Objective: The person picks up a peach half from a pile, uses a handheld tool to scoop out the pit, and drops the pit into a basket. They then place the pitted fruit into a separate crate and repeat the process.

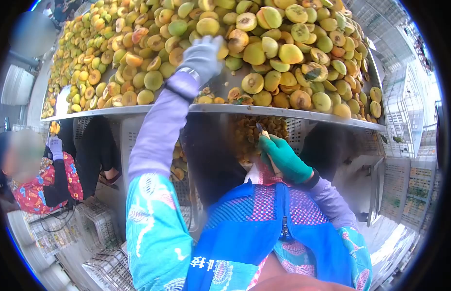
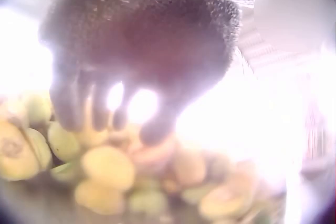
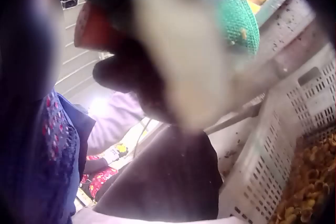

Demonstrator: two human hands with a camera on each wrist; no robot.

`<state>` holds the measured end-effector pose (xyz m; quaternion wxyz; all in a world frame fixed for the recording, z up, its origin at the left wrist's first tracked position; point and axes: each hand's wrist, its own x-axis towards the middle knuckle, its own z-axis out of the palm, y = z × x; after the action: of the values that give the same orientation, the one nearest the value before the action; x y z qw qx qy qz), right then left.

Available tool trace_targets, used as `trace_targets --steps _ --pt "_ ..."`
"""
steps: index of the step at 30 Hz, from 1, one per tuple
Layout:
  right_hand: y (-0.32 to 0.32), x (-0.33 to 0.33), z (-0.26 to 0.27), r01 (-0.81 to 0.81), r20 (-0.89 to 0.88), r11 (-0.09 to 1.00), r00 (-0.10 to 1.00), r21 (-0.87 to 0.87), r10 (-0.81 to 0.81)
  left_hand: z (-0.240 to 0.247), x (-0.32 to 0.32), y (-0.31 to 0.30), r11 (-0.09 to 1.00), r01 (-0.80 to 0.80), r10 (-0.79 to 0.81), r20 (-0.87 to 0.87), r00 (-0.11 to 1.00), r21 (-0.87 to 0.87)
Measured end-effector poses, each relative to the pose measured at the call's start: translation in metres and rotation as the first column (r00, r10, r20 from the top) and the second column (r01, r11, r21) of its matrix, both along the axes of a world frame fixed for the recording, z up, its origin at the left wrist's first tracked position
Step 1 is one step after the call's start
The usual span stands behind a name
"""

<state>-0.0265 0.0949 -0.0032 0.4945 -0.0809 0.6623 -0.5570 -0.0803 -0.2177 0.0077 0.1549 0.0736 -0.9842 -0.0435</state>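
Observation:
In a grey glove, my left hand (image 1: pixel 201 58) reaches over a heap of yellow-green apricots (image 1: pixel 254 53), many of them cut in halves with the stone or hollow showing. Its fingers are spread and point down at the fruit in the left wrist view, nothing gripped between them; the fingertips overlap some apricot pieces (image 2: pixel 107 169). My right hand (image 1: pixel 289 160), gloved in green, grips a small knife (image 1: pixel 265 133) with a pale wooden handle and a short dark tip, held before my chest below the table edge. The handle is a blur in the right wrist view.
The metal table (image 1: pixel 220 109) has a raised front rim. Beneath it stands a white slotted crate (image 3: pixel 268 155) holding many small brown-yellow pieces. Another person (image 1: pixel 46 177) in a red patterned garment is at the left. Stacked crates (image 1: pixel 404 111) line the right side.

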Motion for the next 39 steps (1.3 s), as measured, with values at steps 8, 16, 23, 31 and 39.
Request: trace_targets --steps 8,16,23,31,39 --pt "0.022 -0.027 0.011 0.214 -0.283 0.948 0.918 -0.236 -0.277 0.016 0.034 0.015 0.138 -0.1 0.023 0.098 0.995 0.985" --pt "-0.02 -0.031 0.035 -0.083 -0.831 0.992 0.555 -0.098 -0.035 0.004 0.089 0.103 -0.524 0.274 0.129 -0.243 0.961 0.807" --pt "-0.023 -0.033 0.043 0.073 -0.831 0.952 0.472 -0.297 -0.295 0.021 0.081 0.16 -0.52 0.355 0.156 -0.322 0.934 0.777" --pt "-0.028 -0.035 0.025 -0.009 -0.778 0.944 0.569 -0.33 -0.267 -0.011 0.08 0.164 0.841 0.359 -0.061 -0.589 0.806 0.404" --pt "0.014 -0.005 0.024 -0.036 -0.764 0.965 0.618 -0.26 -0.183 0.007 0.084 0.163 -0.309 0.401 0.194 -0.356 0.914 0.862"
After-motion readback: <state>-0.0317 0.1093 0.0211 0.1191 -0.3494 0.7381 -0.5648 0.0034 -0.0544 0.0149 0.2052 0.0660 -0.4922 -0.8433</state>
